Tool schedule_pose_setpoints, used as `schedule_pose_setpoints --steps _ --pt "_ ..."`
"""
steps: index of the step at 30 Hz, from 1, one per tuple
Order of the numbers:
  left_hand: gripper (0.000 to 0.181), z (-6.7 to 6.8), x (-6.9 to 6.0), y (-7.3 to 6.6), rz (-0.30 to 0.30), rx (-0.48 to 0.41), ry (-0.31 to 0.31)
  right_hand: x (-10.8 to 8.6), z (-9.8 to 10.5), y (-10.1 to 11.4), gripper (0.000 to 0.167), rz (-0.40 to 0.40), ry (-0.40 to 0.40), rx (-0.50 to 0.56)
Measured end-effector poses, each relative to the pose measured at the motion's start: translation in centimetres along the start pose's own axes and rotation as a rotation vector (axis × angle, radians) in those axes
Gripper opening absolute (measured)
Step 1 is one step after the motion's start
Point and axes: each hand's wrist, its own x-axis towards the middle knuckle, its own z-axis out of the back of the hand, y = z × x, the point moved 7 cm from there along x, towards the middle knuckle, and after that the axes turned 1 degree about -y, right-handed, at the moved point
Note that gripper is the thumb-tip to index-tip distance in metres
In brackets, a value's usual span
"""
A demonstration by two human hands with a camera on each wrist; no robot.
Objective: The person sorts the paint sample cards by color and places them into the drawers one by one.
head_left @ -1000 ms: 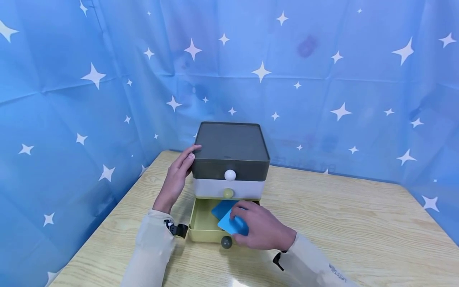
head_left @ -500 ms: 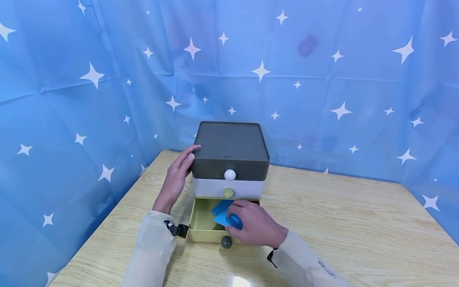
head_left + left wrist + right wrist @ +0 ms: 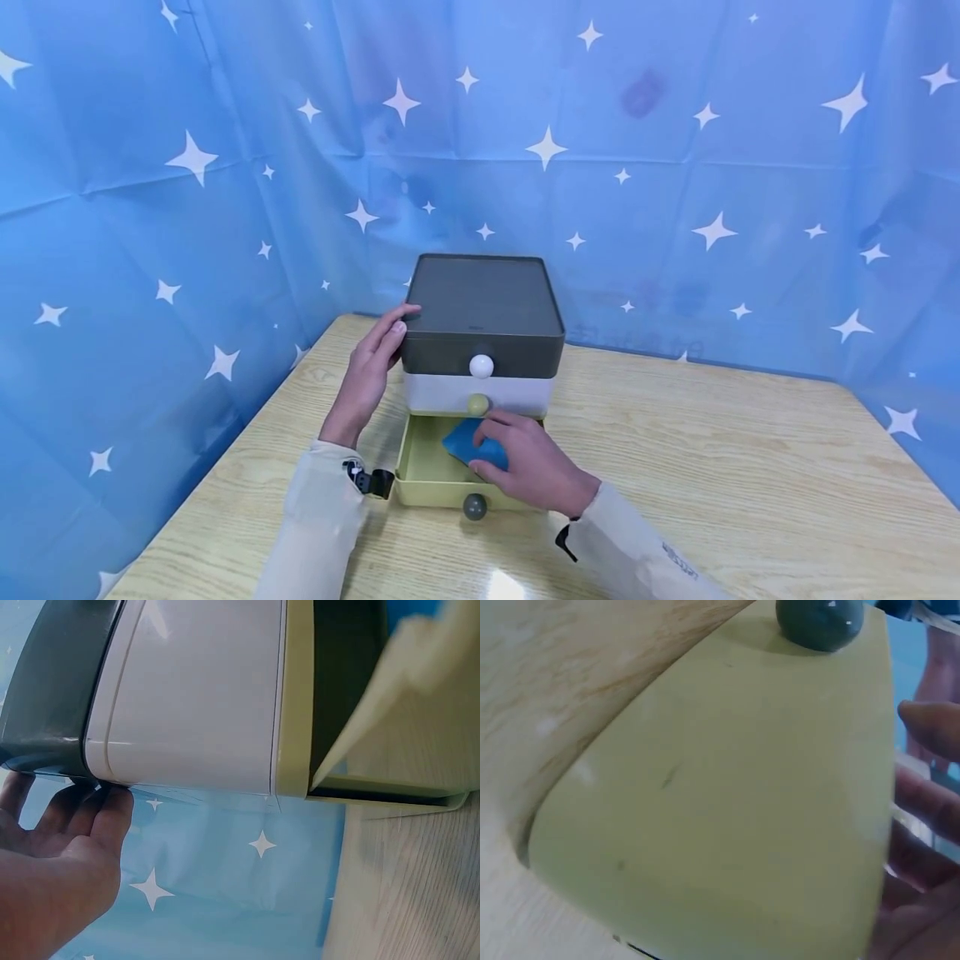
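Note:
A small stacked drawer unit (image 3: 480,292) stands on the table, dark grey on top, white in the middle, with its yellow bottom drawer (image 3: 420,492) pulled out. My left hand (image 3: 367,367) rests against the unit's left side near the top edge; in the left wrist view its fingertips (image 3: 112,806) touch the dark and white tiers. Inside the drawer lies thin, flat blue material (image 3: 461,442). Over the drawer's right half is my right hand (image 3: 532,462), its thumb and fingers apart, partly covering the blue material. In the right wrist view nothing shows between them.
The drawer's dark round knob (image 3: 475,507) faces me. White (image 3: 482,367) and yellow (image 3: 477,405) knobs mark the upper tiers. A pale wood table (image 3: 712,467) extends to the right. Behind and left hangs a blue curtain (image 3: 480,183) with white stars.
My right hand has moved slightly left and farther into the drawer. The light blue sheet it was holding now lies lower in the drawer, out of its pinch. My left hand stays put.

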Motion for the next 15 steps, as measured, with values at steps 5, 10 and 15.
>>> schedule_pose_setpoints --steps 5,10,15 --pt "0.042 -0.1 0.0 -0.1 -0.003 0.001 -0.002 -0.6 0.7 0.8 0.014 0.031 -0.029 0.017" --pt "0.042 -0.2 -0.1 0.0 -0.004 0.002 0.002 -1.5 1.3 2.2 0.01 0.062 -0.021 0.11" --pt "0.042 0.0 -0.1 0.0 0.001 0.005 -0.003 -2.3 1.8 3.9 0.012 0.138 -0.006 0.15"
